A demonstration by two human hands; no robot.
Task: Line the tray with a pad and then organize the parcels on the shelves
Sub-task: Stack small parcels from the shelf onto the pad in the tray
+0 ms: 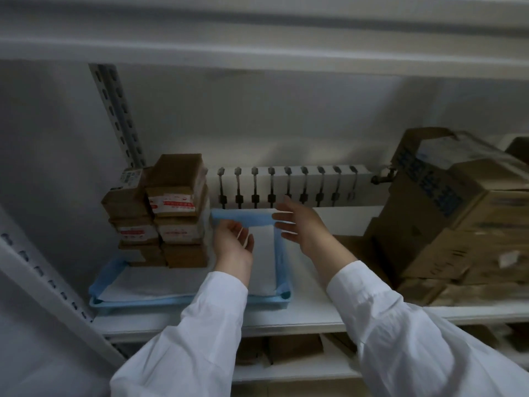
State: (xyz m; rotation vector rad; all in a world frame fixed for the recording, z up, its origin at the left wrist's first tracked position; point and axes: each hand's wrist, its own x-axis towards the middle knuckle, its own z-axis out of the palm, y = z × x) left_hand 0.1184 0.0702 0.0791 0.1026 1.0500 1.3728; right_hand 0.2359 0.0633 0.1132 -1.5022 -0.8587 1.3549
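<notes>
A light blue tray (183,301) sits on the white shelf, lined with a blue-edged white pad (266,253). Two stacks of brown parcels (171,213) with red and white labels stand on the pad in the tray's back left part. My left hand (233,242) hovers over the middle of the tray, fingers curled, next to the pad's folded blue back edge (243,217). My right hand (300,224) is spread open at the tray's back right corner, fingertips by that blue edge. Neither hand holds a parcel.
Large worn cardboard boxes (458,213) fill the right side of the shelf (315,308). A white radiator (286,181) runs along the wall behind. Perforated metal uprights (117,110) stand at left. More brown parcels lie on the shelf below (294,343).
</notes>
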